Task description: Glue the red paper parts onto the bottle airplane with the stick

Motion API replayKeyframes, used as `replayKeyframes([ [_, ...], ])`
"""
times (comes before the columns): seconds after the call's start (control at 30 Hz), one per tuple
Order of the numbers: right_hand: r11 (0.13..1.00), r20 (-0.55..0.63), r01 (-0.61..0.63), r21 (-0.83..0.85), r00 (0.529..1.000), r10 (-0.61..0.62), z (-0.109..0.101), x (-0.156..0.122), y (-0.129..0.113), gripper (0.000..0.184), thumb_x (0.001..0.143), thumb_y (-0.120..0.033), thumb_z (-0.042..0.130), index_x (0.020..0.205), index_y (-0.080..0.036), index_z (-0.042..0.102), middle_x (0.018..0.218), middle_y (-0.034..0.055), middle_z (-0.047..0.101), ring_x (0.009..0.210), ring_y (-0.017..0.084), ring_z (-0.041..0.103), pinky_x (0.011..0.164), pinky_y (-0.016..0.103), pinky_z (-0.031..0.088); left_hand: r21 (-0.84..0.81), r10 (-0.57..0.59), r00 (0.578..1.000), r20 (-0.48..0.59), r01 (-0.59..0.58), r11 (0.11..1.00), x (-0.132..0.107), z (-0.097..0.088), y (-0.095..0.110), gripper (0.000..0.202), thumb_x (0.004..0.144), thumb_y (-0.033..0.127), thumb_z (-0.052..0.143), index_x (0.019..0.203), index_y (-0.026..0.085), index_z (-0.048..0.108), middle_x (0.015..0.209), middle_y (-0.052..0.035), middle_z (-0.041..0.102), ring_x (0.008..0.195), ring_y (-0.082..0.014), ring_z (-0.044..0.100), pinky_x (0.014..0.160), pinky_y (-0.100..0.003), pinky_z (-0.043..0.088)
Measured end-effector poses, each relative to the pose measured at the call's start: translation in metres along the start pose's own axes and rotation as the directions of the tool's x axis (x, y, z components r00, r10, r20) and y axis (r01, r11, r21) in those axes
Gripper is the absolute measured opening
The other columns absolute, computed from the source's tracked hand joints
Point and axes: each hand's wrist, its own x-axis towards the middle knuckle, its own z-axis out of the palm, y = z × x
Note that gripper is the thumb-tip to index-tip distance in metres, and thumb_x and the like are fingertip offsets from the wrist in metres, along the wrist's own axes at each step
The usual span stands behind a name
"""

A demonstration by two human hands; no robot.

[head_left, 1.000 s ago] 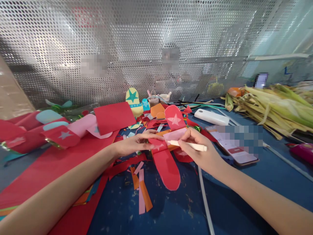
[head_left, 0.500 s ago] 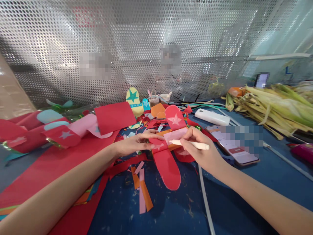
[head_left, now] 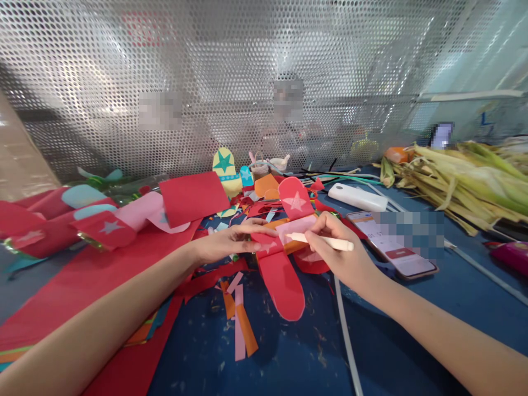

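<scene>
A red paper craft [head_left: 284, 286] with rounded ends and pale stars lies in front of me, a pink strip [head_left: 296, 225] across its middle. My left hand [head_left: 231, 241] pinches its left edge, thumb below and fingers above. Between the fingers of my right hand [head_left: 336, 245] is a slim white marker [head_left: 324, 240], its tip pointing left at the pink strip. Whether the tip touches the paper I cannot tell. Orange paper [head_left: 278, 223] shows beneath the strip.
Red paper sheets [head_left: 193, 198] and rolled paper pieces [head_left: 107, 228] spread to the left. Pink and orange scraps [head_left: 243, 324] lie nearer me. On the right are a phone [head_left: 394, 245], a white device [head_left: 358, 197], a cable [head_left: 346, 335] and corn husks [head_left: 466, 179]. Perforated metal [head_left: 231, 66] stands behind.
The marker in my right hand has shifted very slightly. My left hand and the red paper craft stay in place.
</scene>
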Motion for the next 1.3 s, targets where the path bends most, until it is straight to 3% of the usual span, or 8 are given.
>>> replayKeyframes([
  [0.23,1.000,-0.017,-0.017,0.016,1.000,0.017,-0.0001,-0.0009,-0.0004,0.020,0.081,-0.031,0.055,0.070,-0.024,0.040,0.059,-0.0052,0.049,0.050,0.010,0.048,0.048,0.024,0.039,-0.005,0.007,1.000,0.003,-0.007,1.000,-0.0002,-0.0004,-0.0012,0.049,0.079,0.061,0.062,0.121,0.036,0.064,0.146,0.0015,0.045,0.144,-0.0294,0.021,0.117,-0.046,0.016],
  [0.43,0.999,-0.010,-0.020,0.026,1.000,0.020,0.0002,-0.0008,-0.0012,0.020,0.081,-0.031,0.055,0.070,-0.024,0.040,0.060,-0.0048,0.049,0.051,0.010,0.049,0.047,0.023,0.039,0.023,0.007,1.000,0.022,-0.008,1.000,-0.0010,-0.0018,-0.0040,0.049,0.082,0.059,0.060,0.126,0.037,0.060,0.153,0.0022,0.036,0.144,-0.0294,0.021,0.118,-0.044,0.015],
  [1.3,0.998,0.011,0.048,0.036,0.999,-0.048,-0.0001,0.0000,0.0024,0.018,0.086,-0.030,0.054,0.074,-0.023,0.041,0.069,-0.0035,0.049,0.059,0.011,0.050,0.054,0.024,0.041,0.016,0.013,1.000,0.014,-0.013,1.000,-0.0004,-0.0009,-0.0032,0.050,0.080,0.062,0.061,0.123,0.037,0.061,0.150,0.0024,0.040,0.144,-0.0286,0.021,0.118,-0.045,0.015],
])
